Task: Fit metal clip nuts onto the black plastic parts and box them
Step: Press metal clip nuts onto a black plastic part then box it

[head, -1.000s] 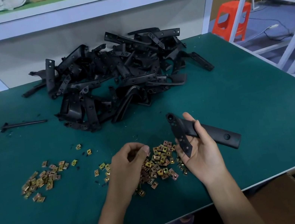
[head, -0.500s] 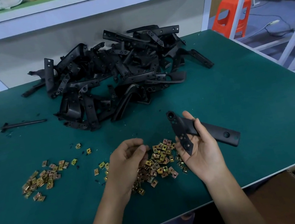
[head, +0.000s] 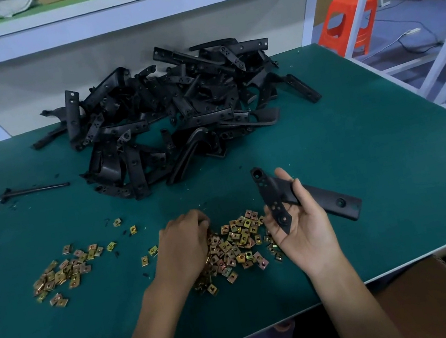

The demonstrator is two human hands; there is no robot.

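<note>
A tangled pile of black parts (head: 177,117) lies at the back of the green felt-like worktop (head: 376,147): flat strips pierced with round holes, and curved matte arms, too many to count. Nearer the person than that pile, and slightly to its right, the right hand (head: 301,232) lies palm up with its thumb and fingers curled round one black plastic part (head: 329,203). It is a long smooth arm crossed by a pointed, holed strip.

Directly in front of the pile lies a heap of clip nuts (head: 240,240), small square brass-coloured metal pieces. The left hand (head: 183,244) rests on it palm down, fingers bent into the nuts (whether they pinch one cannot be told). A second, looser heap (head: 61,274) sits in front of the pile's left end, with a few strays between the two heaps.

One thin black rod (head: 37,189) lies just left of the pile. A white shelf (head: 128,9) runs above and behind it. One orange plastic stool (head: 347,21) stands off to the pile's right, on the floor. A brown cardboard box (head: 436,301) shows below the worktop's near edge.
</note>
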